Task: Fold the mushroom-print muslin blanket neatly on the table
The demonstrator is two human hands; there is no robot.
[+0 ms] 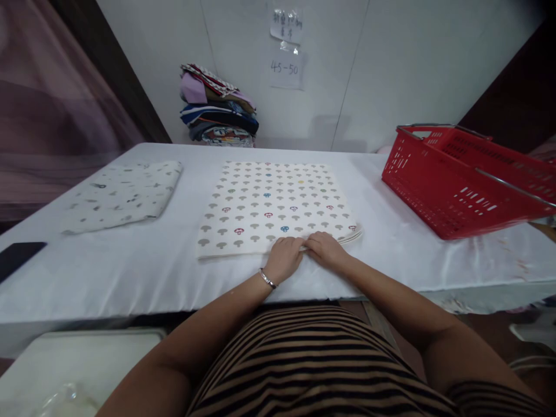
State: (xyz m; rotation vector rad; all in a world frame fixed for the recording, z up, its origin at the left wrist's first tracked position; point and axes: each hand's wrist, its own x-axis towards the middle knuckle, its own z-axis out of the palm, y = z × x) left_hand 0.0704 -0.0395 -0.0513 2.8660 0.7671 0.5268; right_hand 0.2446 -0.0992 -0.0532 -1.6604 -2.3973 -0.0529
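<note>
A folded white cloth (278, 197) printed with grey mushrooms and a few coloured ones lies flat on the table in front of me. Both hands meet at its near edge, right of the middle. My left hand (284, 258) is closed on that edge, fingers bent over the layers, and a silver bracelet circles the wrist. Beside it, almost touching, my right hand (325, 249) also grips the edge with curled fingers. The cloth's near right corner lifts slightly, showing several stacked layers. My thumbs are mostly hidden.
Another folded, printed white cloth (125, 194) lies on the left of the white-covered table (182, 284). A dark flat object (19, 258) rests at the left edge. A red plastic basket (456, 179) stands at the right. Several folded fabrics (219, 110) are piled against the back wall.
</note>
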